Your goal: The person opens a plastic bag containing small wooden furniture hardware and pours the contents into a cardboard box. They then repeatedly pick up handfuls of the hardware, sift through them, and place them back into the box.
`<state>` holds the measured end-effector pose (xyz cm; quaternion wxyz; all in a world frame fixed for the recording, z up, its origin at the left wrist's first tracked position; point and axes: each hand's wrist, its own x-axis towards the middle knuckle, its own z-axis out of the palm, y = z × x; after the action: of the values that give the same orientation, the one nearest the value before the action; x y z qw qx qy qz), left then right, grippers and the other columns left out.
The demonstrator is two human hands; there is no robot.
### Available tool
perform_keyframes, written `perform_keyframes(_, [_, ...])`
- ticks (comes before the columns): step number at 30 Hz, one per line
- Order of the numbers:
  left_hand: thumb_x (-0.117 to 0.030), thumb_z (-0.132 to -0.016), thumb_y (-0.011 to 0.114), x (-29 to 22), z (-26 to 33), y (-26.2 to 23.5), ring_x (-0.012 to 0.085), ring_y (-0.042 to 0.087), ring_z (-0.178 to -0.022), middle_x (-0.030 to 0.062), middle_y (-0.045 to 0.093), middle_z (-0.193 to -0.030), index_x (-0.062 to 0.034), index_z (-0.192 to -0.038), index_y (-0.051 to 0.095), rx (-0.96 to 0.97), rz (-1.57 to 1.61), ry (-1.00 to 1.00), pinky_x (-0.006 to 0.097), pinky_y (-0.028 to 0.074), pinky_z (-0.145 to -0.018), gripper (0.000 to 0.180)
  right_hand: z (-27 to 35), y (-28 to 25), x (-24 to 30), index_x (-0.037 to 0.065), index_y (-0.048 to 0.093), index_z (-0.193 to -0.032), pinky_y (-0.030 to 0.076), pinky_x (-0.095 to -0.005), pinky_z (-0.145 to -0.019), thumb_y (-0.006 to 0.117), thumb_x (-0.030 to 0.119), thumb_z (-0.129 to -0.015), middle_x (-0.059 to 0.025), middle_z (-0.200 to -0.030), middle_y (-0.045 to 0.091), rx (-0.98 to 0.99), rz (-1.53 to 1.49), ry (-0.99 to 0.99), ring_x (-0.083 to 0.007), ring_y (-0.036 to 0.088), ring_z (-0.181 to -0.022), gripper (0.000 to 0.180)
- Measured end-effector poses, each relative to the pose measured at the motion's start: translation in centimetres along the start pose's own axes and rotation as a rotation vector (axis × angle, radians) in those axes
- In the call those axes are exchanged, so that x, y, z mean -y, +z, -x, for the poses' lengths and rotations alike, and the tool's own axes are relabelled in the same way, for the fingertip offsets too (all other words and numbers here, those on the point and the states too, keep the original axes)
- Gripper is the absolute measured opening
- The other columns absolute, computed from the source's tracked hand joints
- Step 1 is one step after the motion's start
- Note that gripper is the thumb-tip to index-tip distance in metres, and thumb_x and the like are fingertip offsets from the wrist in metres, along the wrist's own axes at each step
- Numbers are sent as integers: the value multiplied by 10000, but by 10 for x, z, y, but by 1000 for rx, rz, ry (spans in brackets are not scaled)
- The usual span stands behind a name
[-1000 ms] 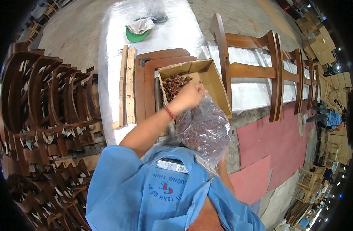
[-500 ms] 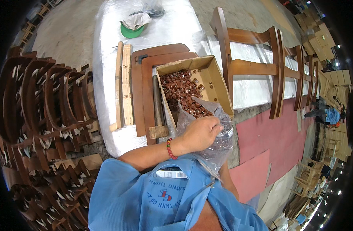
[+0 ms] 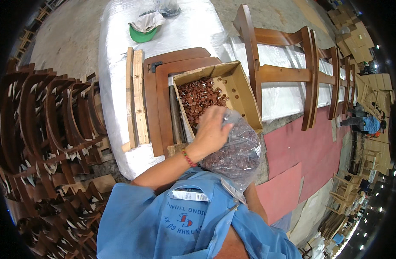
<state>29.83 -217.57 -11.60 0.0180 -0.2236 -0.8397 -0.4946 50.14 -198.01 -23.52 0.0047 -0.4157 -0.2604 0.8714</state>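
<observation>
While the left forearm crosses up from the lower edge with the elbow bent, the left hand point(image 3: 211, 129) lies palm-down on the top of a clear plastic bag point(image 3: 236, 155) full of small brown caps, fingers curled and closed on its gathered mouth. The bag sits against the near end of an open cardboard box point(image 3: 243, 93) holding more brown caps point(image 3: 200, 97). The box rests on brown wooden panels point(image 3: 163, 77) on a white-wrapped table point(image 3: 116, 108). The right hand is hidden below the bag, so its fingers cannot be judged.
</observation>
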Motion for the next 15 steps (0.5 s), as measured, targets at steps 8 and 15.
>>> perform_keyframes(8, [-299, -889, 611, 46, 52, 7, 335, 483, -1189, 275, 472, -1290, 161, -1298, 318, 292, 516, -815, 365, 361, -1021, 682, -15, -5, 5, 51, 403, -1370, 463, -501, -939, 408, 499, -934, -165, -1336, 478, 7, 30, 53, -338, 482, -1202, 626])
perform_keyframes(15, [-246, -880, 628, 66, 36, 57, 270, 543, -1106, 229, 555, -1203, 125, -1226, 440, 76, 615, -1105, 350, 444, -921, 541, -25, -19, 12, 50, 410, -1366, 464, -498, -938, 407, 495, -934, -165, -1328, 487, 38, 94, 121, -338, 490, -1195, 620])
